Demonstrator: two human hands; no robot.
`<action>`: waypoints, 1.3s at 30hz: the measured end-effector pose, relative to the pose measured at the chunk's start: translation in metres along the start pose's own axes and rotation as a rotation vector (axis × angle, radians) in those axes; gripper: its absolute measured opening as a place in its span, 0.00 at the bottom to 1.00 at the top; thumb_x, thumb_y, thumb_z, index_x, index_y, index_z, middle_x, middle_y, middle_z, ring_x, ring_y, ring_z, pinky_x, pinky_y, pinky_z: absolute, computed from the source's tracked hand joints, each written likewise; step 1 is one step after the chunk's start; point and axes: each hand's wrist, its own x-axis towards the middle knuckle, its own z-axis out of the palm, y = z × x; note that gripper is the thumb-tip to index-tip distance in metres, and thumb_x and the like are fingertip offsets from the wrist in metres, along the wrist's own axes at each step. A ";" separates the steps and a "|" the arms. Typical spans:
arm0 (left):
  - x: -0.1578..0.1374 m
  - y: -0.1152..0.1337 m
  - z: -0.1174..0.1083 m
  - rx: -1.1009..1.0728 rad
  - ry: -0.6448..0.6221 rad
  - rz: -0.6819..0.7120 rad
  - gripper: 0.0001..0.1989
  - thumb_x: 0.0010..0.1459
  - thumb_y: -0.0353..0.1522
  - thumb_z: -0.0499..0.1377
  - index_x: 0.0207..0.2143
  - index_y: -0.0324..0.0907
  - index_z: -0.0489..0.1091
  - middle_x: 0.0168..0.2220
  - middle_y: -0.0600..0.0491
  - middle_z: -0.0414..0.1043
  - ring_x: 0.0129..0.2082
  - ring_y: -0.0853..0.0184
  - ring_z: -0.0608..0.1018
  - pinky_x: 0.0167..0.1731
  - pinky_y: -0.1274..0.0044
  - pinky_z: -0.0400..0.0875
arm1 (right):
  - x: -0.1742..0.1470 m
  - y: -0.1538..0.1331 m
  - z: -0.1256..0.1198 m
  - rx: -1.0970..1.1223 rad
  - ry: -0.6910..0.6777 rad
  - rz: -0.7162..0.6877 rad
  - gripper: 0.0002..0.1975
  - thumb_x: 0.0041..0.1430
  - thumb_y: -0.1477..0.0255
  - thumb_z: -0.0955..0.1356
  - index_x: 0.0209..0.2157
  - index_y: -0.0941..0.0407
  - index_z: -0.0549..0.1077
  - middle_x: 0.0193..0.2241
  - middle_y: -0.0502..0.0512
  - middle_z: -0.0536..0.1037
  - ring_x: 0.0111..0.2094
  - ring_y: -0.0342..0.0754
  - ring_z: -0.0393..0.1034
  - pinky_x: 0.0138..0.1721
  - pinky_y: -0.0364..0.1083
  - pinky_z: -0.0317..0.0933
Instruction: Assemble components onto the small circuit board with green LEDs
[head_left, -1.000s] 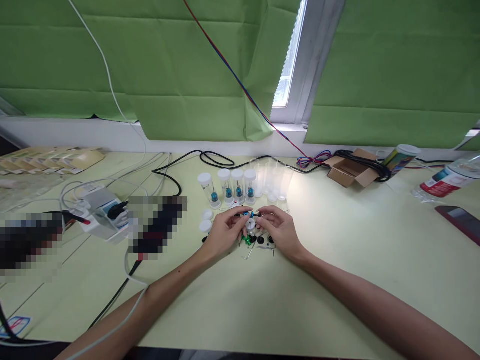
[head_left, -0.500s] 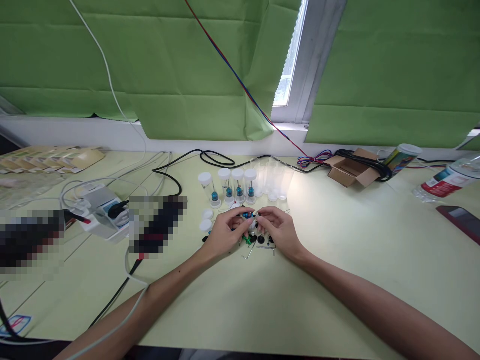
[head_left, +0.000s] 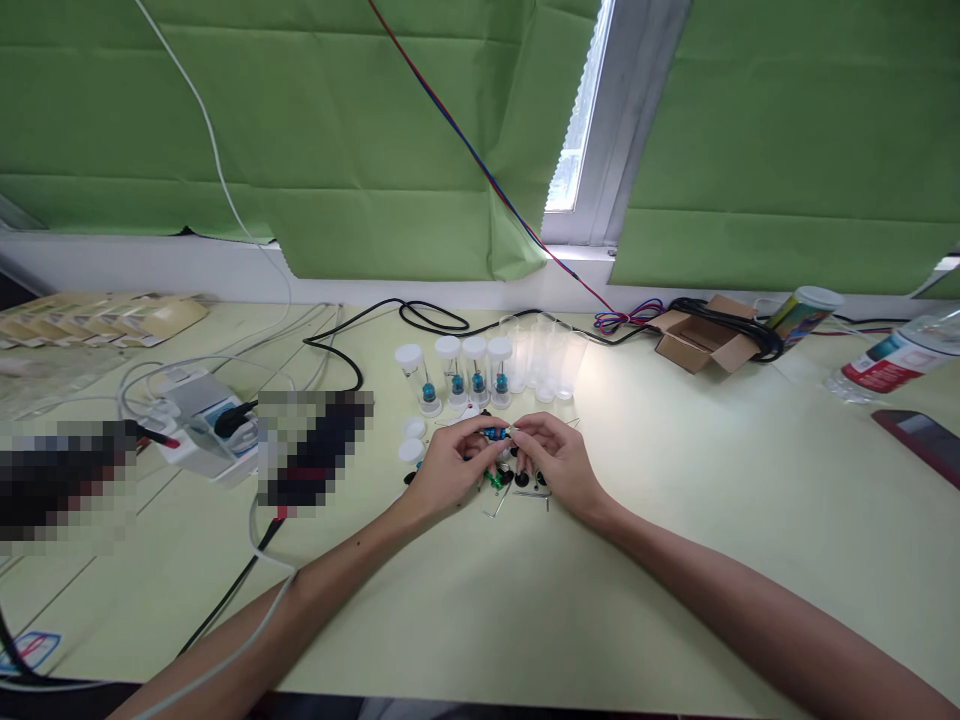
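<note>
We have the fingers (head_left: pixel 474 424) of our left hand (head_left: pixel 448 462) drawn in to a narrow gap, gripping a small blue part (head_left: pixel 495 433) between the thumb and the index finger. The fingers of our right hand (head_left: pixel 559 462) are nearly together too, their tips at the right end of the blue part; a tiny pale bit (head_left: pixel 511 430) shows there, and we cannot tell whether those tips grip it, the part, or both.

The blue part sits between our two hands, well back from the near edge of the bench (head_left: pixel 675 580). It lies crosswise, its ends running in under our fingertips. We see a shiny, bright blue surface broken by darker bands; the finer detail is too small and too covered to make out.

Just on the near-edge side of it, between our hands, lie a green piece (head_left: pixel 493 480), some black discs (head_left: pixel 522 480) and a thin bent key (head_left: pixel 493 506). White caps (head_left: pixel 411 451) lie just left of our left hand. Toward the far edge stand four capped tubes (head_left: pixel 455 372), each with a blue piece inside, and beside them, on the right, a group of clear tubes (head_left: pixel 570 370). Along the far edge, farther right, we have an open box (head_left: pixel 701 350) with black cable lying over it
</note>
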 end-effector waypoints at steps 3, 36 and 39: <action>0.000 -0.001 0.000 0.023 -0.001 0.003 0.16 0.56 0.40 0.62 0.44 0.40 0.74 0.21 0.54 0.71 0.21 0.68 0.73 0.23 0.77 0.68 | 0.000 0.000 0.000 -0.009 -0.007 0.000 0.13 0.57 0.60 0.70 0.35 0.56 0.73 0.21 0.48 0.73 0.19 0.43 0.68 0.20 0.42 0.63; -0.002 0.001 0.001 0.044 0.074 0.000 0.14 0.53 0.36 0.64 0.40 0.38 0.75 0.18 0.56 0.70 0.19 0.71 0.71 0.23 0.80 0.65 | -0.002 0.002 -0.002 -0.096 0.010 -0.077 0.10 0.64 0.63 0.66 0.35 0.56 0.71 0.25 0.49 0.72 0.24 0.42 0.65 0.26 0.42 0.61; -0.002 0.001 0.001 0.035 0.077 0.003 0.14 0.53 0.36 0.64 0.40 0.38 0.75 0.18 0.57 0.69 0.19 0.71 0.70 0.22 0.80 0.65 | -0.002 0.003 -0.002 -0.082 0.040 -0.080 0.10 0.63 0.63 0.66 0.32 0.55 0.69 0.25 0.49 0.73 0.24 0.42 0.65 0.26 0.42 0.61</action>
